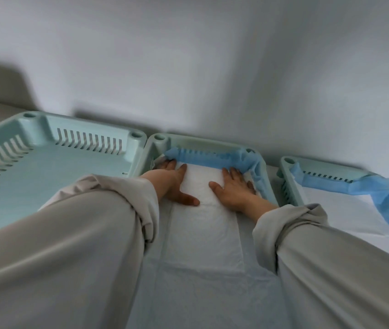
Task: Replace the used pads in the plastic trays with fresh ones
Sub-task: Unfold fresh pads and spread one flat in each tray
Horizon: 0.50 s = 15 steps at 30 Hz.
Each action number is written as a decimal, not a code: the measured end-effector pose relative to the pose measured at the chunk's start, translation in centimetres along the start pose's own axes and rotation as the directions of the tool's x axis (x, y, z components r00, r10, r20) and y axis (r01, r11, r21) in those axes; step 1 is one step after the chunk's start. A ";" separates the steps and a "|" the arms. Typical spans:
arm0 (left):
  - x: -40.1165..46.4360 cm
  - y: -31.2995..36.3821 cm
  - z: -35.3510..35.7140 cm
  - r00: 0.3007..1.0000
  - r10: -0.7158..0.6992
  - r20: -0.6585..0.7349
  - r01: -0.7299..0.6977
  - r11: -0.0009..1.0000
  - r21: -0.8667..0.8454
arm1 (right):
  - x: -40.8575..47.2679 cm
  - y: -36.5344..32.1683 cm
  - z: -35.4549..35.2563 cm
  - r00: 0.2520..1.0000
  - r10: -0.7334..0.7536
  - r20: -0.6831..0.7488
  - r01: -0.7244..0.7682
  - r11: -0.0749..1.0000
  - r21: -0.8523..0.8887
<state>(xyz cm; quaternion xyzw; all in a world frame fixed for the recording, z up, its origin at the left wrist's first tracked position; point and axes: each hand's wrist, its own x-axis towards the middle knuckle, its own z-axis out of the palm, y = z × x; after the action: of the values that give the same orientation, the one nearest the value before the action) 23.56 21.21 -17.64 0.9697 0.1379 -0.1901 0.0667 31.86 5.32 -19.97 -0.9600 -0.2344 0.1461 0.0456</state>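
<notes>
Middle tray (pixel 268 176): white pad (pixel 203 224) lay lengthwise toward wall, blue edge far | left hand (pixel 173 184), right hand (pixel 233 189): fingers flat, pressing pad | left tray (pixel 138 148): bare

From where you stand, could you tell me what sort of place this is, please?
Probably an indoor pet-care corner: three pale green slotted plastic trays line a plain white wall, and both hands press a white, blue-edged absorbent pad into the middle one.
</notes>
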 end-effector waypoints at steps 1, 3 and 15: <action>-0.1 0.0 0.2 1.000 0.001 0.004 -0.001 1.000 -0.004 | -0.1 0.0 0.0 1.000 0.008 0.007 -0.008 1.000 0.003; -0.6 0.0 0.7 1.000 -0.011 -0.012 0.012 1.000 0.027 | -0.4 0.2 -0.4 0.999 0.018 0.031 -0.017 0.999 -0.046; -7.0 1.6 5.5 0.989 -0.108 -0.104 0.085 0.976 -0.201 | -9.5 0.4 2.7 1.000 0.022 0.019 -0.024 0.994 0.108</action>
<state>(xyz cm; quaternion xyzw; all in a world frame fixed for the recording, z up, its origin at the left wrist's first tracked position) 15.87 16.96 -19.88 0.9599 0.2065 -0.1228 0.1446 23.18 0.65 -20.10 -0.9574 -0.2154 0.1677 0.0939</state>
